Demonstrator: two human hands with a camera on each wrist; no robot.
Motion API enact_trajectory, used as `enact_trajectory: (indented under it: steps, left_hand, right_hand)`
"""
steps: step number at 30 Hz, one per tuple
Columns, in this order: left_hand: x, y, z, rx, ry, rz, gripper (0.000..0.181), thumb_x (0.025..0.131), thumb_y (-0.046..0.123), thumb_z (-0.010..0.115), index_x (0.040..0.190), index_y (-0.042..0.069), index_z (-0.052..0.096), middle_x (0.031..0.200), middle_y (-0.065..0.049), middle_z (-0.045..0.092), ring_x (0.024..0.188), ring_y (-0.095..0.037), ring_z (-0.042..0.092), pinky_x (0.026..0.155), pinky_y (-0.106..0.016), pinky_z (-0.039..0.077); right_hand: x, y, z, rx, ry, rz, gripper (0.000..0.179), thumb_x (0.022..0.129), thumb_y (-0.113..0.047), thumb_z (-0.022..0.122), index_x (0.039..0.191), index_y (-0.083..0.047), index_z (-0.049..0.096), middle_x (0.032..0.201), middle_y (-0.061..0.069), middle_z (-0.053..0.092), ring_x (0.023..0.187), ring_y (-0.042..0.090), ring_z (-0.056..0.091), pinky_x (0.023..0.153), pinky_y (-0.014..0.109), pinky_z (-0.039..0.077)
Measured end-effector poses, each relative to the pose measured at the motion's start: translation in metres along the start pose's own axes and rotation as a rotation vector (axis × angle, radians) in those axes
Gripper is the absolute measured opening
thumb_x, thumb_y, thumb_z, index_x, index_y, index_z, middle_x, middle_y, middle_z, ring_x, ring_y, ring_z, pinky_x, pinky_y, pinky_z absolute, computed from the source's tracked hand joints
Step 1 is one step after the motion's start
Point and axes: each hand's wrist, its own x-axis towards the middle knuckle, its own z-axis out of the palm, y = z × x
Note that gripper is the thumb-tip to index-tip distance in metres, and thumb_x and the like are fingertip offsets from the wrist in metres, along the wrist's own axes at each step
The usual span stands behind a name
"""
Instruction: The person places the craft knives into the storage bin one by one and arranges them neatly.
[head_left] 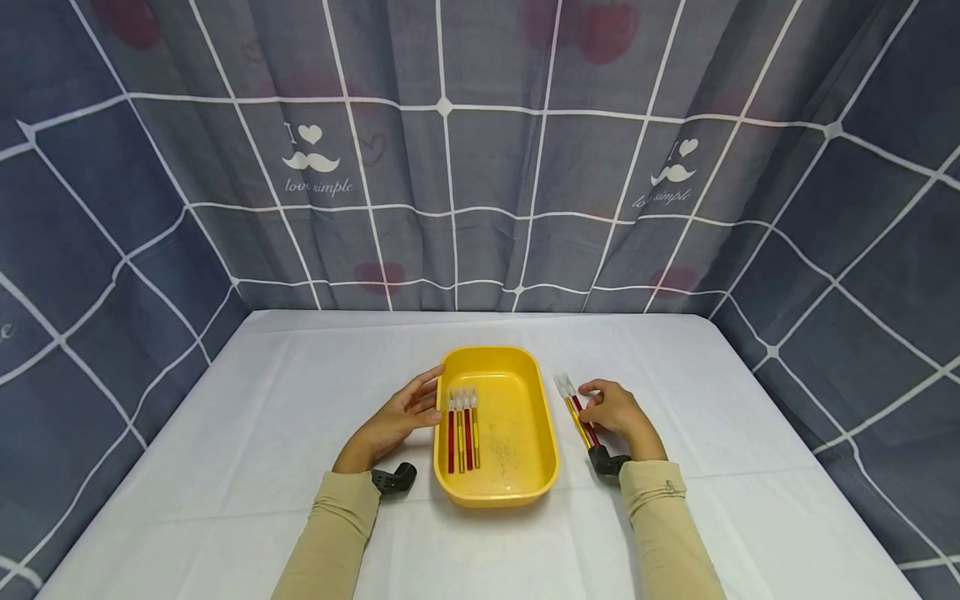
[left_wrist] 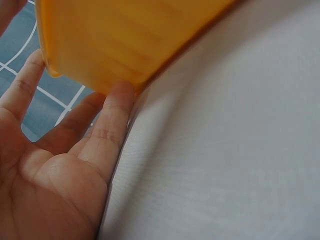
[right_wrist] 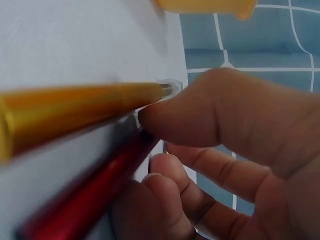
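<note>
A yellow tray (head_left: 517, 417) sits on the table, with several slim red and gold paintbrushes (head_left: 461, 433) side by side along its left half, pale tips pointing away from me. My left hand (head_left: 397, 423) rests against the tray's left side, fingers extended along the outer wall and thumb at the rim. To the right of the tray, my right hand (head_left: 615, 410) pinches a red paintbrush (right_wrist: 90, 192) between thumb and fingers. A gold paintbrush (right_wrist: 70, 112) lies alongside it, passing right by the thumb tip. Both have clear or whitish tips.
A white cloth (head_left: 262, 467) covers the table. Dark grey curtains with white grid lines (head_left: 480, 167) hang behind it and at both sides. Each wrist wears a small black camera, such as the left wrist camera (head_left: 396, 477).
</note>
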Motion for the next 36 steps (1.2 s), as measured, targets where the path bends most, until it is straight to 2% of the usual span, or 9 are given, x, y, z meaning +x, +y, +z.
enact_trajectory:
  steps: [3, 7, 11, 15, 22, 29, 36]
  left_hand:
    - [-0.0001, 0.0002, 0.0002, 0.004, 0.003, -0.004, 0.088, 0.102, 0.005, 0.073, 0.174, 0.013, 0.023, 0.175, -0.025, 0.024, 0.158, -0.046, 0.032, 0.118, -0.035, 0.045]
    - [-0.0001, 0.0005, 0.0001, 0.008, 0.009, -0.011, 0.089, 0.102, 0.007, 0.075, 0.174, 0.014, 0.024, 0.174, -0.024, 0.025, 0.158, -0.045, 0.033, 0.121, -0.042, 0.042]
    - [0.0001, 0.0011, -0.0001, 0.007, 0.01, -0.01, 0.088, 0.102, 0.008, 0.075, 0.174, 0.014, 0.024, 0.174, -0.024, 0.025, 0.158, -0.045, 0.032, 0.125, -0.05, 0.036]
    - [0.0005, 0.0005, -0.0005, 0.004, 0.006, -0.007, 0.088, 0.102, 0.007, 0.074, 0.174, 0.014, 0.023, 0.174, -0.025, 0.025, 0.159, -0.045, 0.032, 0.127, -0.053, 0.033]
    - [0.0004, -0.001, -0.0009, 0.004, 0.004, -0.009, 0.089, 0.102, 0.008, 0.076, 0.174, 0.014, 0.024, 0.175, -0.024, 0.025, 0.158, -0.045, 0.032, 0.122, -0.043, 0.041]
    - [0.0005, -0.0016, -0.0011, -0.001, 0.003, -0.005, 0.089, 0.102, 0.007, 0.075, 0.174, 0.013, 0.023, 0.174, -0.025, 0.025, 0.158, -0.046, 0.032, 0.118, -0.036, 0.045]
    - [0.0005, -0.0021, -0.0014, -0.001, 0.001, 0.002, 0.09, 0.102, 0.009, 0.076, 0.174, 0.014, 0.024, 0.174, -0.025, 0.025, 0.158, -0.046, 0.033, 0.114, -0.032, 0.048]
  right_hand:
    - [0.0006, 0.0005, -0.0002, -0.032, -0.002, -0.021, 0.051, 0.083, 0.001, 0.077, 0.133, 0.006, 0.066, 0.081, 0.004, 0.059, 0.061, 0.014, 0.052, 0.06, 0.026, 0.047]
    - [0.0018, 0.0028, -0.0008, -0.035, 0.001, -0.045, 0.052, 0.08, 0.0, 0.076, 0.131, 0.006, 0.067, 0.079, 0.002, 0.06, 0.059, 0.012, 0.05, 0.059, 0.025, 0.045]
    - [0.0015, 0.0042, -0.0022, 0.029, -0.008, -0.05, 0.051, 0.083, 0.002, 0.072, 0.133, 0.009, 0.066, 0.081, 0.004, 0.061, 0.061, 0.012, 0.051, 0.059, 0.024, 0.046]
    - [0.0006, 0.0047, -0.004, 0.099, -0.021, -0.039, 0.051, 0.087, 0.004, 0.069, 0.136, 0.014, 0.061, 0.088, 0.009, 0.064, 0.068, 0.014, 0.055, 0.06, 0.024, 0.049]
    - [0.0005, 0.003, -0.006, 0.222, -0.056, 0.014, 0.055, 0.093, 0.004, 0.067, 0.146, 0.014, 0.053, 0.102, 0.013, 0.066, 0.076, 0.014, 0.063, 0.065, 0.026, 0.057]
    - [-0.0007, -0.0016, -0.006, 0.285, -0.05, 0.005, 0.056, 0.098, 0.002, 0.068, 0.149, 0.013, 0.049, 0.097, 0.009, 0.069, 0.072, 0.012, 0.061, 0.062, 0.024, 0.056]
    - [-0.0019, -0.0049, -0.007, 0.34, -0.063, -0.036, 0.056, 0.098, 0.006, 0.065, 0.15, 0.014, 0.047, 0.094, 0.004, 0.067, 0.068, 0.01, 0.059, 0.06, 0.021, 0.054]
